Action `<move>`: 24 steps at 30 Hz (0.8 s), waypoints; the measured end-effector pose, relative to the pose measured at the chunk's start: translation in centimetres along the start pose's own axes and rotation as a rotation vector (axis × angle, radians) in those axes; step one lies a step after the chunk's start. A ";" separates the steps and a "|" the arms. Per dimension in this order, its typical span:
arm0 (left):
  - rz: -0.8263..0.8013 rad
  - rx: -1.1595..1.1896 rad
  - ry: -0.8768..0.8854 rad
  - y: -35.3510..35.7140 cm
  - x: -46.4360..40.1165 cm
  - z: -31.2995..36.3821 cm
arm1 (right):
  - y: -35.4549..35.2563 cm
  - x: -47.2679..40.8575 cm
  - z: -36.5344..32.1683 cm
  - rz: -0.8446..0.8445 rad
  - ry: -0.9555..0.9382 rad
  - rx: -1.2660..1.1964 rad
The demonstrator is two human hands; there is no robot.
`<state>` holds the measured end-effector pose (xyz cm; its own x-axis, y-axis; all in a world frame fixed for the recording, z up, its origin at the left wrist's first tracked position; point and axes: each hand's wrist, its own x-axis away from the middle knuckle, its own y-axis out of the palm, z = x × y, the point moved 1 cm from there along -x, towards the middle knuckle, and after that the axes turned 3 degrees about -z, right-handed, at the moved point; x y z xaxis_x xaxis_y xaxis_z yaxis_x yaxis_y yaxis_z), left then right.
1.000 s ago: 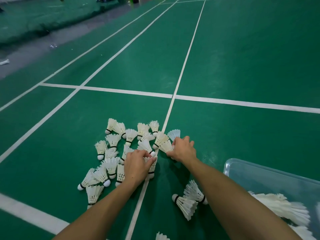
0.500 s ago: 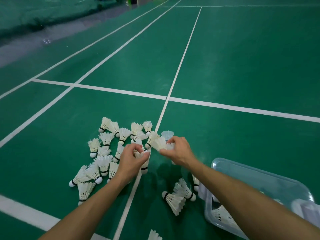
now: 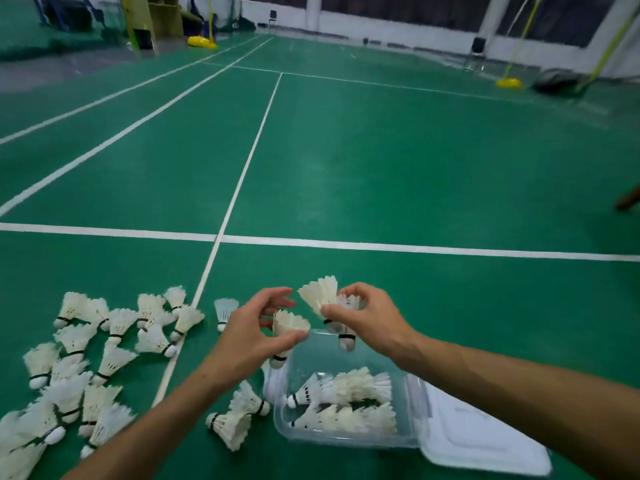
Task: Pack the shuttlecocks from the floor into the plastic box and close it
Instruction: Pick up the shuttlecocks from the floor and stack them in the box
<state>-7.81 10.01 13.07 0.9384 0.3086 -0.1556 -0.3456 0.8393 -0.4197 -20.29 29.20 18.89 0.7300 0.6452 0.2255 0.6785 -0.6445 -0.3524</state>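
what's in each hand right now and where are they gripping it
Left hand pinches one shuttlecock by its feathers, cork down. Right hand holds a few shuttlecocks around their feathered skirts, above the plastic box.

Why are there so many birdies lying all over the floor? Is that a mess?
Yes: white feather shuttlecocks lie scattered on the green court floor, left of the clear plastic box. It is open and partly filled.

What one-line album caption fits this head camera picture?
Both hands, left and right, carry white feather shuttlecocks above a clear plastic box on green court floor.
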 end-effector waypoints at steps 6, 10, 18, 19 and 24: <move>-0.177 -0.067 0.066 4.4 -1.3 2.0 | -2.6 2.6 3.8 0.055 0.052 -0.033; -0.241 -0.081 0.026 4.6 -1.8 1.0 | -2.8 1.3 6.4 0.051 0.017 0.069; -0.290 -0.194 0.002 6.0 -2.9 -2.7 | -1.7 -1.9 11.9 -0.057 -0.134 0.185; -0.297 -0.211 0.009 6.3 -3.1 -2.9 | -1.8 -2.0 12.5 -0.072 -0.120 0.147; -0.303 -0.296 0.047 7.6 -3.5 -3.5 | -2.8 -1.5 14.4 -0.007 -0.072 0.033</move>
<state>-13.68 13.73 7.33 0.9989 0.0413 -0.0235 -0.0461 0.7219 -0.6905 -24.46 35.97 6.45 0.7166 0.6781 0.1630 0.6798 -0.6269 -0.3807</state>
